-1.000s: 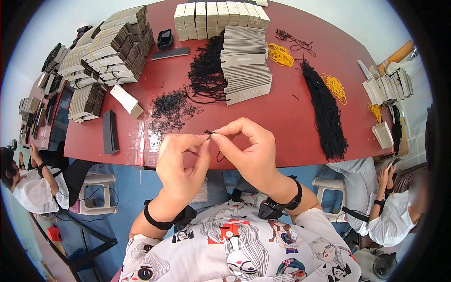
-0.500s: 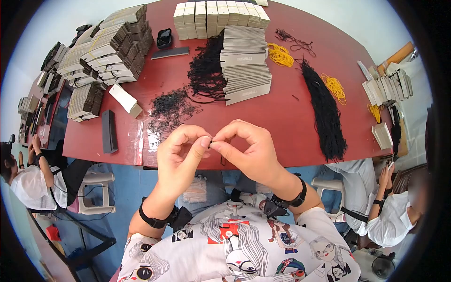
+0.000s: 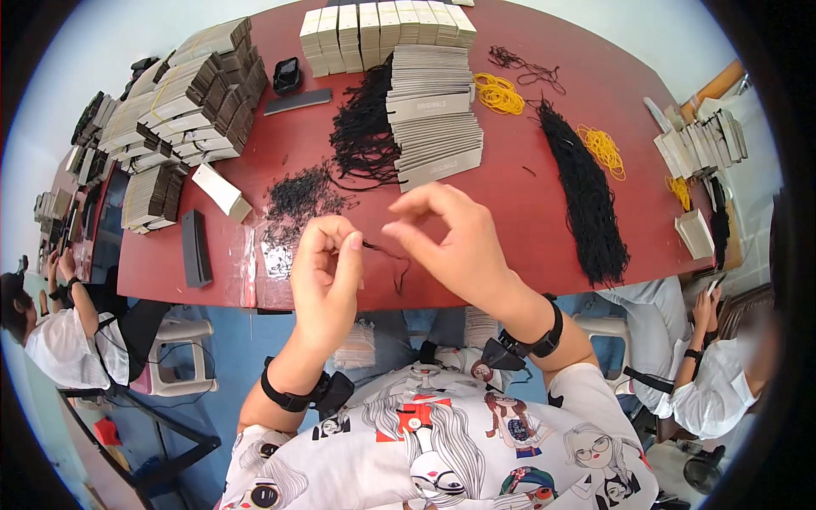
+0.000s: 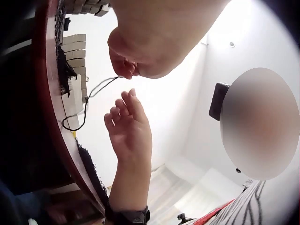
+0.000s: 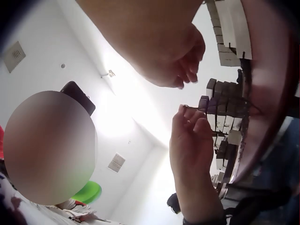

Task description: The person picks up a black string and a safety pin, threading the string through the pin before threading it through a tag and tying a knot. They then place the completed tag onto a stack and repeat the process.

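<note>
A thin black cord (image 3: 399, 270) hangs in a loop from the left hand (image 3: 327, 270), whose thumb and index finger pinch its end. In the left wrist view the same cord (image 4: 85, 112) dangles from the pinching fingertips. The right hand (image 3: 459, 242) is held a little to the right, thumb and fingers apart and curved, with nothing visible between them; in the left wrist view it (image 4: 132, 136) shows its palm. Both hands are above the table's near edge. Beyond them lie a pile of small black loops (image 3: 302, 200) and grey tags (image 3: 438, 144) with black cords (image 3: 364, 127).
Stacks of tags (image 3: 191, 102) stand at the left of the red table (image 3: 501, 221). A black cord bundle (image 3: 582, 195) and yellow bands (image 3: 602, 151) lie right. White tag blocks (image 3: 387, 30) line the back. Two people sit at the sides, one (image 3: 81, 331) at left.
The hands have parted: the right hand has let go of the cord and moved up and right, its fingers spreading. The left hand has shifted slightly left, still pinching the cord.
</note>
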`<action>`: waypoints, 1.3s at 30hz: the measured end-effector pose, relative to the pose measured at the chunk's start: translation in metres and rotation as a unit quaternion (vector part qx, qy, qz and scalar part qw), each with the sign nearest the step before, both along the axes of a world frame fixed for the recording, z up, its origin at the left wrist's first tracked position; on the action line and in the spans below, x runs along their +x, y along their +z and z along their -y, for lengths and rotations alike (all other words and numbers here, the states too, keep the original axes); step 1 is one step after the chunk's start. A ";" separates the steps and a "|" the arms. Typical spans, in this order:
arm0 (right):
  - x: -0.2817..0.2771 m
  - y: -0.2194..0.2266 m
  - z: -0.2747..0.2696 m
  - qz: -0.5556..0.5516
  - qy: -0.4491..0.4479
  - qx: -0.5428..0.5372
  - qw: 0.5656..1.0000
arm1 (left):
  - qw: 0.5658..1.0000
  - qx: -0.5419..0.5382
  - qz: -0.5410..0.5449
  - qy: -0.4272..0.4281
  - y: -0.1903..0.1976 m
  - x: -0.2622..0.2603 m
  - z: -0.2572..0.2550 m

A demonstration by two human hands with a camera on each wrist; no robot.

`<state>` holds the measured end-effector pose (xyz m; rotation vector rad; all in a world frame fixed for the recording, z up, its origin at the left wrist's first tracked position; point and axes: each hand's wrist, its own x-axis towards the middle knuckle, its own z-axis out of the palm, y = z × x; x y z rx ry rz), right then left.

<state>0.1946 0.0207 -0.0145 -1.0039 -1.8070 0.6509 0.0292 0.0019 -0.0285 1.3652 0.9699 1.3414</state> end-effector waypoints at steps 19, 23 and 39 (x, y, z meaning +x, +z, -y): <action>-0.014 -0.012 0.002 -0.357 0.150 -0.459 0.800 | 0.987 0.035 -0.116 0.104 -0.004 -0.005 0.009; -0.012 0.000 0.007 -0.045 0.038 -0.217 0.974 | 0.868 0.307 -0.365 0.143 0.003 -0.011 -0.003; -0.007 0.017 0.003 0.022 0.058 -0.190 0.980 | 0.899 0.377 -0.223 0.002 -0.022 -0.013 -0.023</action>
